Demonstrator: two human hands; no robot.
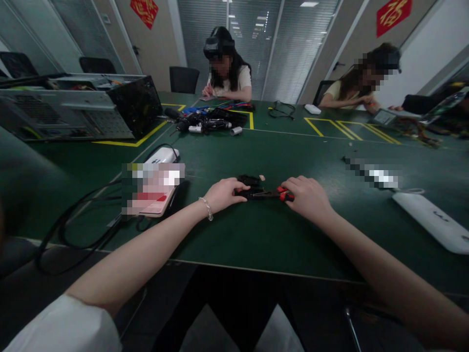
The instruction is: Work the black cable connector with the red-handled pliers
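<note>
One pliers (271, 194) between left hand (223, 194), right hand (308, 196), table edge (256, 268) near

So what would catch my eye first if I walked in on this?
Likely the two hands mid-table: the left hand holds a small black part, and the right hand grips a red-handled tool laid against it. Then the open computer case at the far left of the green table, and two other people seated across it.

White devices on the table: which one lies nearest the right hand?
The long white device right of the right hand; the rounded white device lies beyond the left hand, the small white box far across.
</note>
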